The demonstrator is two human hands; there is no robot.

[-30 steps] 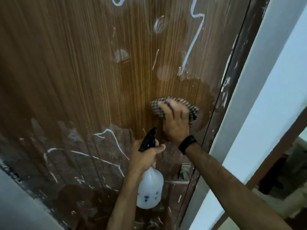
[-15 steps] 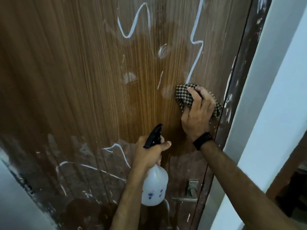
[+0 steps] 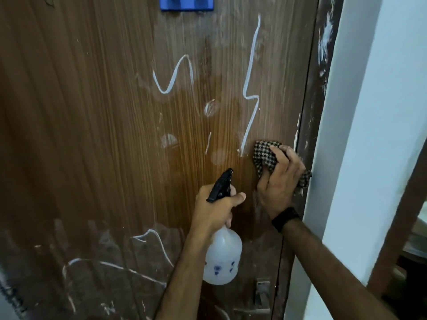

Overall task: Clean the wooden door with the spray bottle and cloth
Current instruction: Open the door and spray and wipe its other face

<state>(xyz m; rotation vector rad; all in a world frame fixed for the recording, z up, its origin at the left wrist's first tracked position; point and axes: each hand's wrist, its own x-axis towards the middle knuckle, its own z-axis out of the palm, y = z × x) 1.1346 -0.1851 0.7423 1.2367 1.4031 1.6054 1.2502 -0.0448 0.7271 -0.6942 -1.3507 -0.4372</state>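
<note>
The brown wooden door (image 3: 92,135) fills the view and carries white scribbled lines (image 3: 250,88) and smears. My right hand (image 3: 279,183) grips a bunched checked cloth (image 3: 263,153) and presses it on the door near its right edge, just beside the lower end of a white zigzag line. Below and to the left, my left hand (image 3: 215,211) holds the neck of a translucent white spray bottle (image 3: 221,262). Its black nozzle (image 3: 220,184) points up and left, close to the door.
A blue fitting (image 3: 186,3) sits on the door at the top edge. A metal handle (image 3: 262,294) is low on the door under the bottle. A dark, paint-flecked door frame (image 3: 314,112) and a white wall (image 3: 369,135) stand to the right.
My right hand has carried the cloth up and to the right across the door, reaching its right edge. The view has tilted upward. My left hand keeps holding the bottle.
</note>
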